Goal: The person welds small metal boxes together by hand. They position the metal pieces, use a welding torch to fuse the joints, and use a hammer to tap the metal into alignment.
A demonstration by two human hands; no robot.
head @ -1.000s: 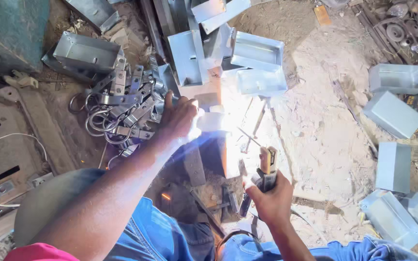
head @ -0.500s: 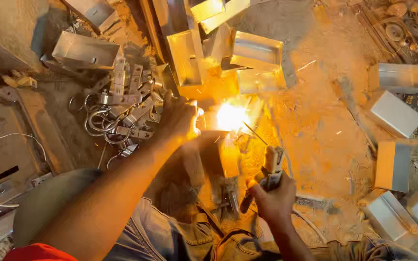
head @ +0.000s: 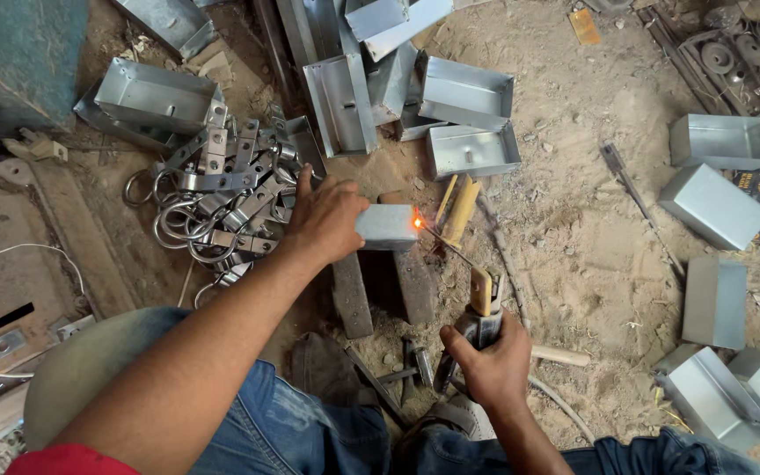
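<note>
While left hand point(head: 332, 215) grips box point(head: 387, 227), right hand point(head: 485, 356) on holder point(head: 483, 308)

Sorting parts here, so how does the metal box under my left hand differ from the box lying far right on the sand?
The held box rests on steel bars under the left hand, its end glowing orange where the rod touches. The far box lies loose on sand, untouched, and looks larger. Both are grey folded sheet metal.
</note>
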